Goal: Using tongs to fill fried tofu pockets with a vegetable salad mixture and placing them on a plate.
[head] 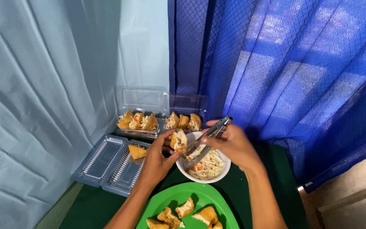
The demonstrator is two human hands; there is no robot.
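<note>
My left hand [156,157] holds a fried tofu piece [178,140] over the rim of a white bowl [196,177] of shredded vegetable filling [208,165]. Metal tongs [206,140] are gripped in my right hand [233,144], their tips pointing down into the filling right beside the tofu. Just below the bowl, a green plate [174,201] carries several cut tofu pieces [186,208].
Two clear plastic boxes [142,132] at the back hold filled tofu. An open clear box [113,163] at the left holds one piece [137,151]. Everything rests on a dark green tabletop [238,186]. Pale blue cloth hangs at the left, dark blue cloth at the right.
</note>
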